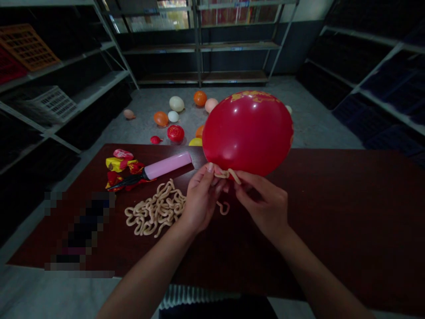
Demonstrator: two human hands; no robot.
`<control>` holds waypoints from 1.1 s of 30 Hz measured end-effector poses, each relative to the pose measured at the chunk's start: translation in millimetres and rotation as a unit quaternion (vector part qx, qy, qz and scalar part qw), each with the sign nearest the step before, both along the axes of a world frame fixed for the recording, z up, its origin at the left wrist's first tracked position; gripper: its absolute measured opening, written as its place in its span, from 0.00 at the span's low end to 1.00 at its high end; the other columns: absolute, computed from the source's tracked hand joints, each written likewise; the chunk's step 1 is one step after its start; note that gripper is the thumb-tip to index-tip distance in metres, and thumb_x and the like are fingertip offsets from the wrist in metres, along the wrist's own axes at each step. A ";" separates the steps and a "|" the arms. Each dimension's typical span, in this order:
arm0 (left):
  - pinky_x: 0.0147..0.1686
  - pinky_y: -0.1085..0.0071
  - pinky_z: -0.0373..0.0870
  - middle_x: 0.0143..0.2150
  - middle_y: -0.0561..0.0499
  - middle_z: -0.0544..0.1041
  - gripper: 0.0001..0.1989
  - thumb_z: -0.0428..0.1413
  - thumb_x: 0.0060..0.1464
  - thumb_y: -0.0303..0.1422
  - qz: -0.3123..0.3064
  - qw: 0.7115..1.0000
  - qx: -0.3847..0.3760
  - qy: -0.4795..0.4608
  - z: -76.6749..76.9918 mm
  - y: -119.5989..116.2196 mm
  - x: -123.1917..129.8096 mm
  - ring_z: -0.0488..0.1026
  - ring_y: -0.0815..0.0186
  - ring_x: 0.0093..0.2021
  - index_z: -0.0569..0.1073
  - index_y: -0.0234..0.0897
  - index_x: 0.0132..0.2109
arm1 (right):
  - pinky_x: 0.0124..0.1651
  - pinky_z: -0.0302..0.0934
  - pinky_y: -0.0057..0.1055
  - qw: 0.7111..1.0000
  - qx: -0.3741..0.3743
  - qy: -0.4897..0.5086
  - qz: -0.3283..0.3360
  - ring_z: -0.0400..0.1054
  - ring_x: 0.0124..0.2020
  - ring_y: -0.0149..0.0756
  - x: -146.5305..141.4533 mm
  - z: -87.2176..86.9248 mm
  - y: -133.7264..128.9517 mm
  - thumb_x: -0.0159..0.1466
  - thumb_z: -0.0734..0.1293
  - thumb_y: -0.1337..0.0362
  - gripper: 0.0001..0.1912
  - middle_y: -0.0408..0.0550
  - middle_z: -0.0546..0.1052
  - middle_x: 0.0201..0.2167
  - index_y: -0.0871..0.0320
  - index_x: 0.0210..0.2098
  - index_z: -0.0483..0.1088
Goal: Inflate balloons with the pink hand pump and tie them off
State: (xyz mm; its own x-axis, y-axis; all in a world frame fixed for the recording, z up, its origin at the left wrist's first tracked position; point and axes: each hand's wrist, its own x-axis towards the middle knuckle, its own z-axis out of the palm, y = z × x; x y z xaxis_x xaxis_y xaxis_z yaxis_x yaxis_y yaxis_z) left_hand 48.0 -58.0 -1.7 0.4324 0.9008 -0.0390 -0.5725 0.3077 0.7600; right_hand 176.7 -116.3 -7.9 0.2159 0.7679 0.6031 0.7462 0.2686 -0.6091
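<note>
Being pinched by left hand point(202, 197) and right hand point(265, 206): slim beige rubbery-looking strip point(235, 176), beneath glossy red oval rubber balloon point(247, 133), judged light, slippery, fragile, best held by neck.

Head-worn view — forward and down, table point(348, 199) near, shelves point(232, 47) far

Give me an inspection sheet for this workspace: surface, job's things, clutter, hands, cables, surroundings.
Surface: dark brown table, dimly lit.
Job's things: inflated red balloon, tan strip at its near end; pile of tan strips and pink pump on the table.
Clutter: colourful packets; pixelated patch at left, contents unclear.
Hands: left hand and right hand both hold the tan strip.
Cables: nothing seen.
Surroundings: other balloons on the floor; shelving left, ahead and right.
</note>
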 end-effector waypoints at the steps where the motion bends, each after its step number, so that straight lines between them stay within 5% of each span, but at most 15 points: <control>1: 0.30 0.77 0.66 0.28 0.53 0.66 0.12 0.57 0.59 0.39 -0.006 1.000 -0.008 -0.013 0.8 -1.6 0.7 0.65 0.72 0.28 0.68 0.36 0.32 | 0.36 0.68 0.27 0.998 0.027 -0.049 -0.018 0.74 0.28 0.28 0.2 -1.3 -0.5 0.63 0.67 0.67 0.12 0.42 0.81 0.34 0.52 0.45 0.76; 8: 0.26 0.79 0.64 0.25 0.57 0.57 0.11 0.58 0.59 0.35 -0.041 0.993 -0.060 -0.097 3.2 -8.4 6.9 0.56 0.76 0.23 0.69 0.33 0.32 | 0.40 0.64 0.30 0.966 0.131 -0.208 -0.084 0.74 0.29 0.32 6.8 -12.7 -0.7 0.63 0.69 0.64 0.06 0.42 0.81 0.30 0.53 0.41 0.76; 14: 0.27 0.79 0.65 0.25 0.56 0.61 0.10 0.57 0.60 0.34 -0.046 0.993 -0.049 -0.097 1.9 -7.4 5.4 0.61 0.75 0.24 0.72 0.33 0.32 | 0.37 0.64 0.29 0.977 0.118 -0.159 -0.076 0.72 0.28 0.31 4.2 -12.6 2.7 0.63 0.69 0.63 0.04 0.43 0.79 0.27 0.56 0.36 0.75; 26: 0.30 0.78 0.65 0.32 0.53 0.72 0.07 0.62 0.55 0.33 -0.012 0.998 0.051 -0.018 -2.5 -6.8 7.7 0.67 0.74 0.27 0.75 0.34 0.37 | 0.32 0.66 0.27 0.986 0.018 0.156 -0.059 0.72 0.28 0.29 -13.0 -8.8 1.7 0.61 0.69 0.63 0.05 0.40 0.80 0.31 0.53 0.37 0.76; 33: 0.29 0.78 0.65 0.30 0.52 0.71 0.04 0.59 0.58 0.29 -0.034 0.996 0.009 -0.079 2.2 -9.0 4.9 0.67 0.75 0.27 0.76 0.32 0.38 | 0.37 0.67 0.27 0.993 0.095 0.001 -0.075 0.73 0.29 0.28 -8.0 -14.0 2.5 0.62 0.69 0.67 0.06 0.40 0.81 0.32 0.53 0.39 0.75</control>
State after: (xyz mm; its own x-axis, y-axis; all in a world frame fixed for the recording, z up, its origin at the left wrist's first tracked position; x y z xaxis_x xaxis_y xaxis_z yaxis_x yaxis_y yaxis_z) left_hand 53.0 -67.0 0.5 0.4919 0.8692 0.0498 -0.6638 0.3374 0.6675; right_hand 168.8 -113.8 -21.9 0.3204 0.6002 0.7329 0.7855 0.2641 -0.5597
